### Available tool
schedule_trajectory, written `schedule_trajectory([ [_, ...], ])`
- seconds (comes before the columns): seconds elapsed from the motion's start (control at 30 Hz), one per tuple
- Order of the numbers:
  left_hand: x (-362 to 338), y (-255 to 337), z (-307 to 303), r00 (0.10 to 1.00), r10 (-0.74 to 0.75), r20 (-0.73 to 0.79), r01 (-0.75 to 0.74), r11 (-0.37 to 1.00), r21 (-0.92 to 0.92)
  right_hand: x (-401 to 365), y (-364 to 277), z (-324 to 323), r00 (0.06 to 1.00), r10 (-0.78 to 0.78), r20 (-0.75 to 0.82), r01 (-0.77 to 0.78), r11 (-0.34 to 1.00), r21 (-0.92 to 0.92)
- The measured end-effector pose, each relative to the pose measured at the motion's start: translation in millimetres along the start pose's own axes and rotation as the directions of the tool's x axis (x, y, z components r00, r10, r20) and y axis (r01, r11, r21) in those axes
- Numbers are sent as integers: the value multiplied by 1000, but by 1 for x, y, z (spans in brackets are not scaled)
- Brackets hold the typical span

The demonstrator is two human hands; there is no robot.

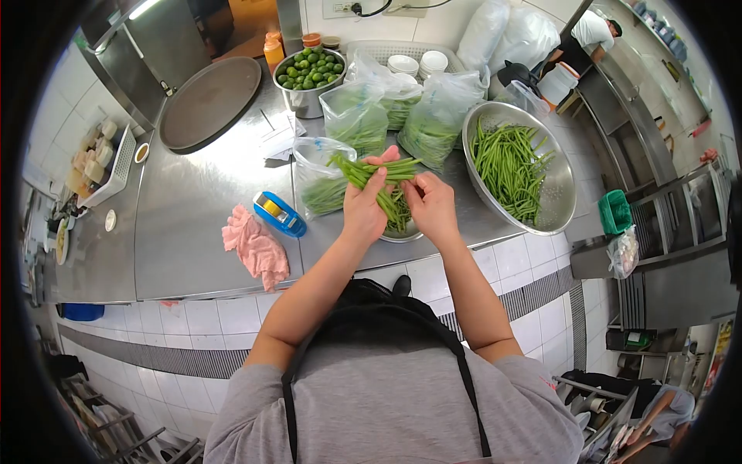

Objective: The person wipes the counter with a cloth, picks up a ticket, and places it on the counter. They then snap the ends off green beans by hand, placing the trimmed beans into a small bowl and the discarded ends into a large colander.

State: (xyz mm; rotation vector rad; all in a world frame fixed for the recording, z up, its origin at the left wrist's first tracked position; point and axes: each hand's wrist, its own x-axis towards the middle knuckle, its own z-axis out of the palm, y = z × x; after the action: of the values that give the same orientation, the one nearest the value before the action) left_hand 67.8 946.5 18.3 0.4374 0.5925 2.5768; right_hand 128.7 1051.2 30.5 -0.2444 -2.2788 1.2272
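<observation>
My left hand (365, 203) grips a bundle of long green beans (369, 170) that lies across its fingers, tips pointing left and right. My right hand (430, 204) is closed on the lower ends of the same beans, just right of the left hand. Both hands hover over a small metal bowl (402, 234) near the counter's front edge. An open clear bag (318, 172) with beans inside stands just left of the hands. A large metal colander (558, 185) full of green beans sits to the right.
Two tied bags of beans (357, 116) stand behind the hands. A bowl of limes (309, 71), a round dark tray (207, 104), a blue tape dispenser (278, 213) and a pink cloth (255, 249) lie on the steel counter (193, 224). Another person (593, 32) stands far right.
</observation>
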Motion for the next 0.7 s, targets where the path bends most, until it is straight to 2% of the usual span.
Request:
schedule_trajectory([
  [0.03, -1, 1, 0, 1000, 0, 0, 0, 1000, 1, 0, 1, -1, 970, -234, -68, 208, 940, -272],
  [0.1, -2, 5, 0, 991, -52, -124, 50, 998, -23, -3, 5, -1, 969, -243, -47, 228, 951, -207],
  [0.17, -1, 8, -1, 985, -70, -158, 64, 997, -46, -6, 11, 3, 966, -258, -24, 253, 957, -142],
  [0.2, 0, 9, -1, 977, -89, -194, 77, 995, -69, -8, 11, 8, 996, -79, -35, 85, 971, 223],
  [0.23, 0, 8, 0, 977, -85, -194, 73, 995, -69, -11, 11, 12, 995, 96, 23, -93, 827, 554],
  [0.27, -2, 8, 2, 974, -129, -185, 105, 985, -137, -13, 11, 17, 995, 92, 24, -90, 827, 555],
  [0.33, -4, 8, 7, 971, -168, -167, 133, 970, -202, -14, -1, 22, 968, 231, -99, -57, 584, 810],
  [0.37, -6, 8, 10, 976, -139, -167, 109, 978, -177, -13, -5, 20, 969, 225, -98, -54, 584, 810],
  [0.4, -9, 7, 13, 980, -110, -166, 85, 985, -152, -13, -9, 17, 964, 108, -244, 59, 807, 588],
  [0.43, -12, 5, 16, 981, -105, -163, 80, 985, -151, -12, -12, 15, 937, -50, -347, 160, 941, 297],
  [0.47, -17, 2, 19, 986, -74, -152, 55, 991, -125, -10, -11, 16, 936, -55, -348, 165, 940, 298],
  [0.5, -21, 1, 21, 989, -47, -142, 33, 995, -98, -8, -11, 18, 939, 105, -329, 86, 852, 516],
  [0.53, -23, 0, 23, 989, -46, -141, 32, 995, -97, -8, -12, 19, 928, 256, -271, 11, 708, 706],
  [0.57, -24, 0, 25, 984, -52, -170, 32, 992, -119, -8, -13, 18, 930, 251, -270, 15, 706, 708],
  [0.63, -22, 4, 22, 978, -48, -201, 21, 991, -135, -9, -29, 13, 890, 402, -215, 40, 402, 915],
  [0.67, -19, 6, 16, 961, -60, -269, 25, 991, -131, -7, -31, 6, 894, 398, -205, 34, 397, 917],
  [0.7, -18, 10, 9, 939, -70, -338, 29, 992, -124, -4, -31, -5, 921, 223, -319, 103, 650, 753],
])
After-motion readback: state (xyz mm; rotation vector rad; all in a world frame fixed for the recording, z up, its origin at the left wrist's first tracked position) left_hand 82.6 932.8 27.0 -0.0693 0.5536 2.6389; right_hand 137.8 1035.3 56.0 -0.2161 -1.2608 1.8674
